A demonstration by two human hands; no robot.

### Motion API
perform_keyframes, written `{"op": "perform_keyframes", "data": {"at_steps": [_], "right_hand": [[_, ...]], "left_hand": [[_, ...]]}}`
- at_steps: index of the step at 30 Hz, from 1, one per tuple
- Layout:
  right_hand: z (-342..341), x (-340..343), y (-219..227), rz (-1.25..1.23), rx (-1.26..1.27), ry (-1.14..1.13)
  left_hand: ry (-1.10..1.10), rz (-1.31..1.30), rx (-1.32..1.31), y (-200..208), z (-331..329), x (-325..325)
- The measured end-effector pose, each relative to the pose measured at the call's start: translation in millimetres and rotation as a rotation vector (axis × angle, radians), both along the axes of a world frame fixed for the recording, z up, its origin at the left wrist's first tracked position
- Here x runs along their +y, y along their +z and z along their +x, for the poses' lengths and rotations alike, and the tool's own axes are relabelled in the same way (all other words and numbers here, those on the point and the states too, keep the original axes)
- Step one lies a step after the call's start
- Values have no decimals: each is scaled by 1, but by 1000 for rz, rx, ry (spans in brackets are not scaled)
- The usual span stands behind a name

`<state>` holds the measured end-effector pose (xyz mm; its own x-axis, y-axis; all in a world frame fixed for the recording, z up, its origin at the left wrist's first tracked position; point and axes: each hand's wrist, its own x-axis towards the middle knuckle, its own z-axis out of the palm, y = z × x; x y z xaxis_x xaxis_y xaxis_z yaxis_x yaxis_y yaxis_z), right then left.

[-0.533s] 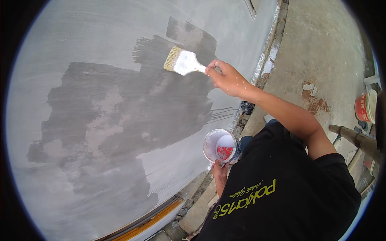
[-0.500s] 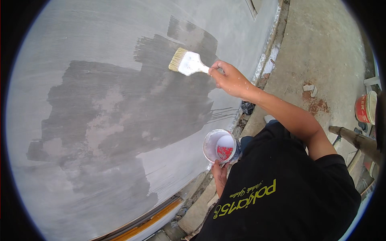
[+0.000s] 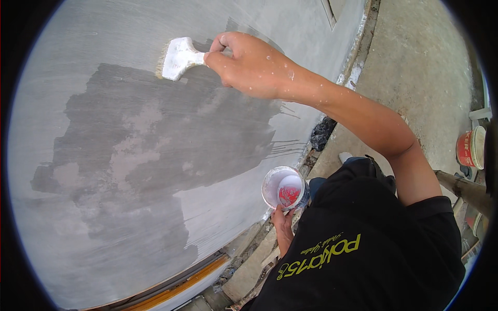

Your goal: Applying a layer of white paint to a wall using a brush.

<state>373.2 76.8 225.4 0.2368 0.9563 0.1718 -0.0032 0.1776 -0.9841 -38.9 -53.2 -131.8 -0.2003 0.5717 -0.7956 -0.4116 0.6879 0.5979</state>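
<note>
My right hand (image 3: 249, 65), flecked with white paint, grips the handle of a wide paintbrush (image 3: 179, 58). The brush has a white-coated head, and its pale bristles meet the grey wall (image 3: 218, 207) near the upper edge of a large darker patch. Close to my body, my left hand (image 3: 283, 226) is closed on the near rim of a small paint bucket (image 3: 267, 191). White liquid and a red patch show inside this bucket. Its lower part is partly hidden by my black shirt.
Rubble and a black crumpled thing (image 3: 322, 132) lie along the wall's foot. Beyond my right arm runs a concrete floor (image 3: 410, 57), with a red and white bucket (image 3: 471, 148) and a wooden pole (image 3: 467, 191) at the right. A yellow strip (image 3: 181, 285) lies at the bottom.
My right hand has carried the paintbrush left and upward along the wall. The left hand and its paint bucket have stayed nearly in place.
</note>
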Motion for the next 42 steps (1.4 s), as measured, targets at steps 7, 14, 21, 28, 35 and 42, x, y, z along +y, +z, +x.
{"op": "perform_keyframes", "data": {"at_steps": [7,14,21,28,35,42], "right_hand": [[-22,-15,-79,-207,176,15],[-19,-3,-13,-23,135,17],[-9,6,-36,-3,173,-10],[29,-1,-137,-276,270,-157],[46,11,-63,-169,114,-199],[46,15,-8,64,-4,-233]], "left_hand": [[-20,-18,-82,-4,-1,0],[36,-43,-26,-6,-9,-3],[-7,-25,-40,-10,-17,-10],[1,15,-15,-4,-18,-17],[-50,-41,50,-2,-18,-5],[-53,13,47,1,-3,6]]}}
